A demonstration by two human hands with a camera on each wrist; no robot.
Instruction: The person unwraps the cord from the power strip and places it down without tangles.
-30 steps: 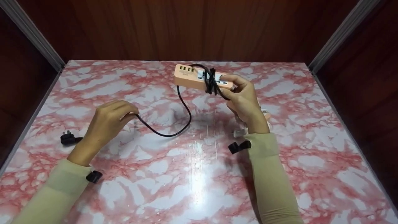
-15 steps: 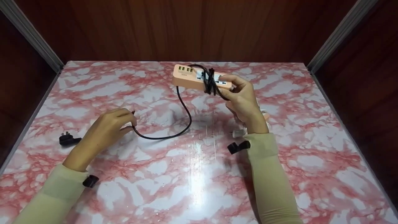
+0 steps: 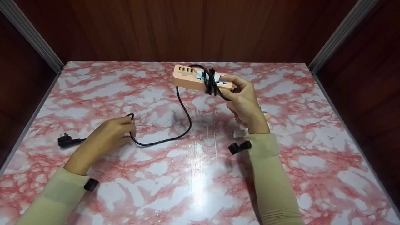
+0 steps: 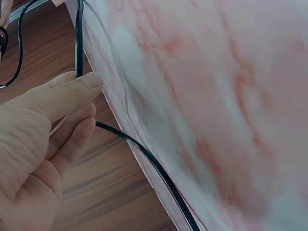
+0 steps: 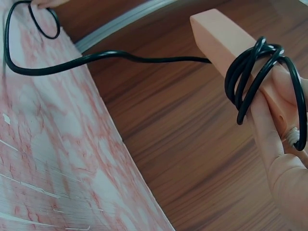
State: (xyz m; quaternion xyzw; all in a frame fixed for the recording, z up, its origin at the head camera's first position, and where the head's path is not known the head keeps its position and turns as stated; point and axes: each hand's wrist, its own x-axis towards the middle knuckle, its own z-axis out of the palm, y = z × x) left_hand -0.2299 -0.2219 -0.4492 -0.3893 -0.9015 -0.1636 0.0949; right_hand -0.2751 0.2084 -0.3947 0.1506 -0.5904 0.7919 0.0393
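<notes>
An orange power strip [image 3: 189, 82] with USB ports and white sockets is held above the table by my right hand [image 3: 245, 97], thumb and fingers around its right end. Several turns of black cord [image 3: 211, 82] wrap its middle, also plain in the right wrist view. From its underside the loose cord [image 3: 187, 117] hangs in a curve to my left hand [image 3: 109, 136], which pinches it between thumb and fingers [image 4: 79, 94]. Beyond that grip the cord runs behind the hand to a black plug [image 3: 66, 140] at the left.
Behind my right wrist lies a white plug-like piece [image 3: 240, 134] on the marbled table [image 3: 162, 193], with a partly hidden orange thing [image 3: 267, 116] near it. Dark wooden panels [image 3: 193, 31] stand at the back and sides.
My left hand has moved down and slightly nearer along the cord, and a small cord loop now stands above its fingers. The plug has shifted slightly left. My right hand has stayed nearly still.
</notes>
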